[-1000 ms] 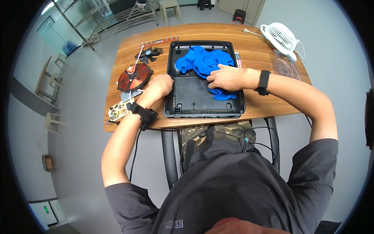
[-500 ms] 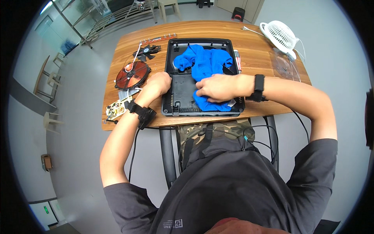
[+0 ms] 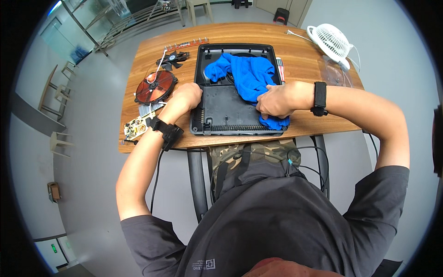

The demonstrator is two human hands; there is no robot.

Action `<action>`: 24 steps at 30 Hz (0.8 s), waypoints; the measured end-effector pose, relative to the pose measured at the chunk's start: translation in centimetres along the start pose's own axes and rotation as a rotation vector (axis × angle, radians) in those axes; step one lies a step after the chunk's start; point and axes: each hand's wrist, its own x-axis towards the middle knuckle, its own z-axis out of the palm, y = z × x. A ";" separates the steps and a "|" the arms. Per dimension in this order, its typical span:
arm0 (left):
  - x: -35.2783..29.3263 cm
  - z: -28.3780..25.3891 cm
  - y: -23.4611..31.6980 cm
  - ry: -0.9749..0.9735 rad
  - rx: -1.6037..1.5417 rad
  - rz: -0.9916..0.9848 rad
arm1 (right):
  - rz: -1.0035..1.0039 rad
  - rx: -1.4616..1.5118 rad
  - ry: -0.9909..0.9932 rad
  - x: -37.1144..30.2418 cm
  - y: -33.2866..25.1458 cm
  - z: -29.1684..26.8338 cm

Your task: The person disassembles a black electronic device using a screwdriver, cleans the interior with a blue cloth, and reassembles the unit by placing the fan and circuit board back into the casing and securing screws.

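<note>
Two hands work the black tray (image 3: 221, 111): the right hand (image 3: 276, 100) presses closed fingers on the blue cloth (image 3: 247, 76), which stretches from it toward eleven o'clock, while the left hand (image 3: 187, 96), curled, grips the tray's nine-o'clock edge.

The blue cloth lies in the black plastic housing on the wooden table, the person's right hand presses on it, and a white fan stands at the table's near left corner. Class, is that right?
Not quite. In the head view the white fan stands at the far right corner of the wooden table. The rest holds: the blue cloth lies in the black plastic housing, with the right hand pressing on it.
</note>
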 end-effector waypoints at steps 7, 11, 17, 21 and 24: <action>0.3 0.2 0.0 -0.019 0.001 -0.026 | 0.049 0.072 0.122 0.7 0.8 -0.1; 0.5 0.8 -0.5 -0.027 0.044 0.001 | 0.153 0.283 0.426 -0.5 -1.1 -4.1; -0.5 -1.9 1.2 -0.144 -0.019 -0.082 | 0.064 0.287 0.742 5.4 -3.2 -6.1; 0.4 1.0 -0.9 0.019 0.027 0.010 | -0.003 0.173 0.447 8.0 -5.5 -6.0; 0.4 0.4 -0.2 -0.032 0.026 -0.025 | -0.029 0.255 0.383 7.1 -3.9 -4.3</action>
